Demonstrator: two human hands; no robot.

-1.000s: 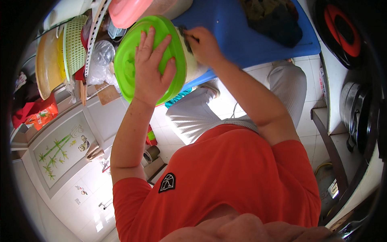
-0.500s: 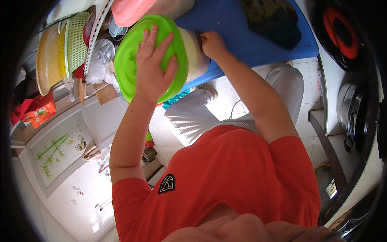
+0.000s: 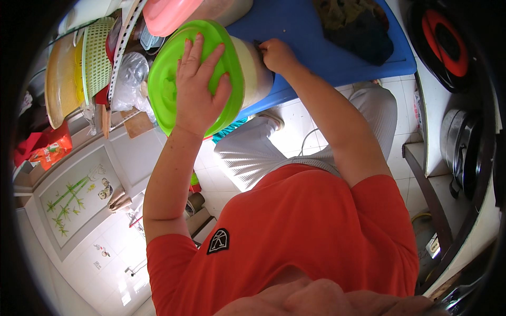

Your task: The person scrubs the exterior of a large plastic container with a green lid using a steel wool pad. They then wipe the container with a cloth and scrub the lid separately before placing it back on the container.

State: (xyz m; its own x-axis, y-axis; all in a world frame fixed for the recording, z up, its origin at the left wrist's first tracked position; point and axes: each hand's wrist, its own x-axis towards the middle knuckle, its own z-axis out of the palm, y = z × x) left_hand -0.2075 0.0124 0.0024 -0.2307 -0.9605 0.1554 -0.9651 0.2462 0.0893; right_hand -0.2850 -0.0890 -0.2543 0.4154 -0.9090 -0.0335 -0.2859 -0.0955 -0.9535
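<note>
Table edge (image 3: 284,95) at four o'clock of tub (image 3: 255,76); contents indistinct. Left hand (image 3: 200,97) spread on lid (image 3: 234,79); right hand (image 3: 278,55) pinches dark scrap (image 3: 258,44).

Decent open lane over the desk (image 3: 308,39) between the right hand (image 3: 278,56) and cloth (image 3: 361,37), but a pink lid (image 3: 169,16) crowds the tub (image 3: 254,73) up top and a bag (image 3: 129,79) left.

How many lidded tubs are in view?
2: the green-lidded tub under the left hand, and the pink-lidded tub beyond it, cut off by the top edge. Others may be hidden.
</note>
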